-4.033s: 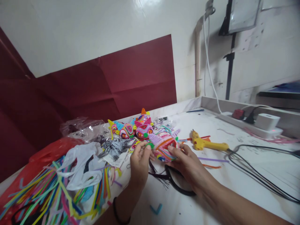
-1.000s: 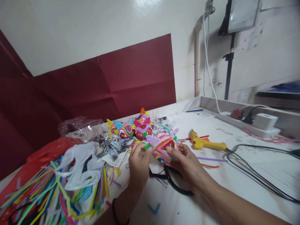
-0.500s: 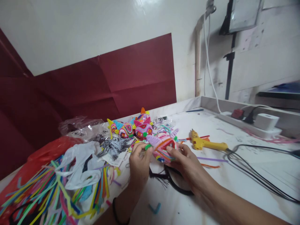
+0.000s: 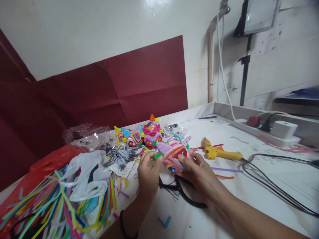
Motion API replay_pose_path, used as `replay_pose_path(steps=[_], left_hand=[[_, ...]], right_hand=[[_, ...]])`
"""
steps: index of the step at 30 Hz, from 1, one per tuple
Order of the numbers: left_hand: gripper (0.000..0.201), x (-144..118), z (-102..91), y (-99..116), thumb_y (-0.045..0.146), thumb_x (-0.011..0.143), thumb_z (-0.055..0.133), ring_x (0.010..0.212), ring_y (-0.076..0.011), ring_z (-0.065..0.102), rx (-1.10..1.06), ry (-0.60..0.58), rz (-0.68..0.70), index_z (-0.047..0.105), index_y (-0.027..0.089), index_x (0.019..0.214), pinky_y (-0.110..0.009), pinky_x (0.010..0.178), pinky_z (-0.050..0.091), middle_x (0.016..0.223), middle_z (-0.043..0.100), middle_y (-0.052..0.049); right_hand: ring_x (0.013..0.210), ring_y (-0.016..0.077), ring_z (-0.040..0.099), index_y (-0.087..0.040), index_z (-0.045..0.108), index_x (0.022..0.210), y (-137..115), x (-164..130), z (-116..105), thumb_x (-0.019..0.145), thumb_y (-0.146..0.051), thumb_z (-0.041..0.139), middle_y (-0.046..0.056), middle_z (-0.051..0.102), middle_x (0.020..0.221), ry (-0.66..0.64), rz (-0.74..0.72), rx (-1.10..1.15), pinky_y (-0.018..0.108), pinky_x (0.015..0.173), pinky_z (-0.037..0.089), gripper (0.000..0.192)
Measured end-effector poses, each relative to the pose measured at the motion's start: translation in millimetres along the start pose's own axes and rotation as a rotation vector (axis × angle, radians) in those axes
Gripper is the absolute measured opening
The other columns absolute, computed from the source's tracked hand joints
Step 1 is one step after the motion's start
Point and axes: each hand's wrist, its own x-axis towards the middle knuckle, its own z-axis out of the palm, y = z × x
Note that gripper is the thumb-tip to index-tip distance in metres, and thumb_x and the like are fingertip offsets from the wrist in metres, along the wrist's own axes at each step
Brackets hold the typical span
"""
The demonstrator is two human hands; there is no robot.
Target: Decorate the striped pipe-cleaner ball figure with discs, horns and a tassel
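Note:
My right hand is wrapped round a plush-looking pipe-cleaner ornament, striped pink, orange and lilac, with lilac ear-like points. Its far side lies behind my fingers. At the ornament's left edge, my left hand pinches a small green pipe-cleaner piece, which touches or nearly touches the lilac part. Behind them sit several similar ornaments in pink, blue and yellow. Under my hands lie black-handled scissors, partly hidden by my right hand.
A yellow hot glue gun with a black cord lies to the right. Beyond it stands a white power strip. Many coloured pipe cleaners, a white plastic bag and a red bag cover the left. A blue bent scrap lies in front.
Almost nothing differs. The ornament and both hands have shifted very slightly to the right in the view; both grips are the same.

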Motion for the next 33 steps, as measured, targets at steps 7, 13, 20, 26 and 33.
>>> replay_pose_path(steps=[7,13,20,26,33], left_hand=[[0.026,-2.1,1.1,-0.3,0.038,0.073,0.071,0.078,-0.0210,0.065,-0.037,-0.016,-0.065,0.065,0.017,0.088,-0.025,0.052,0.051,0.088,0.063,-0.008],[0.030,-2.4,1.4,0.4,0.039,0.072,0.072,0.079,-0.0214,0.067,-0.052,-0.023,-0.079,0.064,0.017,0.091,-0.026,0.056,0.053,0.091,0.066,-0.009],[0.032,-2.7,1.5,-1.3,0.039,0.075,0.070,0.079,-0.0217,0.067,-0.028,-0.033,-0.083,0.064,0.017,0.096,-0.032,0.068,0.055,0.091,0.068,-0.009],[0.030,-3.0,1.0,-6.9,0.038,0.077,0.070,0.094,-0.0249,0.068,-0.029,-0.046,-0.041,0.065,0.018,0.099,-0.037,0.084,0.054,0.097,0.070,-0.010],[0.032,-6.5,1.8,-4.4,0.038,0.078,0.072,0.092,-0.0232,0.069,-0.075,-0.079,-0.041,0.064,0.017,0.101,-0.033,0.081,0.056,0.095,0.072,-0.009]], right_hand=[[0.083,0.0185,0.072,-0.020,0.057,0.098,-1.1,-1.6,-0.3,0.064,-0.044,0.089,0.001,0.073,0.092,0.006,0.013,0.004,0.026,0.065,0.060,0.052],[0.083,0.0186,0.072,-0.020,0.057,0.099,-1.2,-1.8,-0.1,0.065,-0.044,0.089,0.002,0.074,0.092,0.002,0.007,0.003,0.026,0.065,0.060,0.052],[0.081,0.0174,0.073,-0.021,0.057,0.098,-2.2,-1.1,0.3,0.065,-0.043,0.088,0.000,0.073,0.091,0.008,0.006,0.005,0.025,0.064,0.060,0.051],[0.080,0.0182,0.073,-0.021,0.057,0.097,-3.8,-1.7,0.6,0.064,-0.043,0.089,0.001,0.074,0.091,0.014,0.004,0.008,0.026,0.065,0.060,0.051],[0.080,0.0179,0.072,-0.021,0.057,0.097,-4.7,-1.4,1.2,0.065,-0.042,0.088,0.001,0.074,0.090,0.020,-0.009,0.009,0.025,0.065,0.060,0.049]])
